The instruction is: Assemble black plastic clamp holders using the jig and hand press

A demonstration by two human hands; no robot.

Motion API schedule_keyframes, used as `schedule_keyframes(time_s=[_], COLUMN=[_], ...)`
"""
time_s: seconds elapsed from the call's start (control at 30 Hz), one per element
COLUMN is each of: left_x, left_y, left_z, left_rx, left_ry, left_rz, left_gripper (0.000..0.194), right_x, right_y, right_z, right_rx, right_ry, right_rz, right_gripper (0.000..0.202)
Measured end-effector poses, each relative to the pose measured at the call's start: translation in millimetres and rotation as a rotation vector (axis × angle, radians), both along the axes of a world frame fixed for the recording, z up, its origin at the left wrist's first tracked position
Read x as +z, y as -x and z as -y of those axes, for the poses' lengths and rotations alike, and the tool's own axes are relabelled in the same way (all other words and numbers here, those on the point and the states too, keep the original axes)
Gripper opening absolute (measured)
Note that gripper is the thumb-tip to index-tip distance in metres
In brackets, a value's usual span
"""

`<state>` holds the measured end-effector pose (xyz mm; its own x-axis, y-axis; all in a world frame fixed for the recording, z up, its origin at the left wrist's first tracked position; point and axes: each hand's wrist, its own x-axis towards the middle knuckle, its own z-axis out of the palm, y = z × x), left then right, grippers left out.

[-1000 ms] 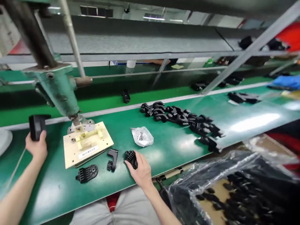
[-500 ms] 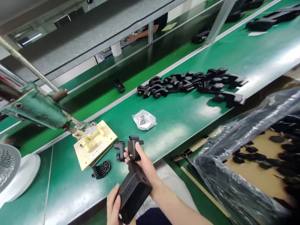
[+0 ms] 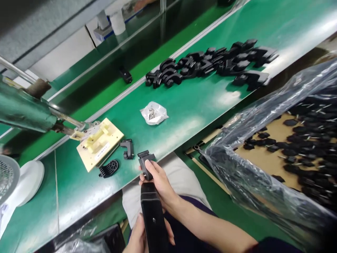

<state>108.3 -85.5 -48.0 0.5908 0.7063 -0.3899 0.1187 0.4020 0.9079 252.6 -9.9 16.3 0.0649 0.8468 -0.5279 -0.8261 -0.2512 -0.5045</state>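
My left hand (image 3: 137, 232) is wrapped around a long black plastic housing (image 3: 153, 219), held low over my lap. My right hand (image 3: 159, 178) grips a black plastic clamp piece (image 3: 147, 165), its thumb on top. The clamp piece meets the housing's upper end; whether they are fastened together I cannot tell. On the green bench, just beyond my right hand, lies a similar black clamp part (image 3: 127, 149). A ribbed black arm with a round end (image 3: 110, 168) rests beside the cream fixture block (image 3: 100, 144).
A green press (image 3: 28, 109) reaches over the fixture at left, near a fan (image 3: 7, 179). A plastic bag of small metal parts (image 3: 154, 113) sits mid-bench. Black clamp parts (image 3: 207, 63) are heaped behind. At right, a plastic-lined box (image 3: 223, 168) holds many black knobs.
The housing has swung from slanting left to nearly upright in the view, showing another side. Both hands keep their hold. The camera view has tilted downward.
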Motion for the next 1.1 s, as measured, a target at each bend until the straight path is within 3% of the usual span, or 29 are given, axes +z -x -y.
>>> schedule_keyframes(time_s=[0.1,0.23,0.3,0.4,0.5,0.67,0.77,0.97,1.1], left_x=[16.1,32.3,36.4,43.4,52.9,62.5,62.2,67.8,75.2], left_y=[2,25,38,46,40,29,34,46,47], left_z=[6,-5,-15,-27,-34,-37,-38,-44,-47], left_rx=[0.151,0.318,0.418,0.600,0.729,0.963,0.927,0.662,0.547], left_ry=[0.099,0.114,0.051,0.026,0.049,-0.050,-0.206,-0.629,-0.740], left_rz=[0.027,-0.022,-0.040,-0.021,-0.043,-0.113,-0.153,-0.354,-0.460], left_gripper=[0.080,0.076,0.069,0.055,0.051,0.047,0.040,0.036,0.037], right_x=[5.4,4.2,2.4,4.0,8.0,10.5,11.6,14.8,16.0], right_y=[7,-3,-12,-21,-20,-9,-8,-9,-9], right_z=[2,2,5,15,23,21,15,8,4], right_rx=[0.078,-0.078,-0.039,0.260,0.550,0.808,0.915,0.988,1.016], right_ry=[-0.097,-0.259,-0.359,-0.468,-0.543,-0.616,-0.616,-0.620,-0.648], right_rz=[0.091,0.271,0.369,0.576,0.883,1.246,1.295,1.221,1.164], right_gripper=[0.049,0.052,0.052,0.039,0.027,0.024,0.024,0.021,0.024])
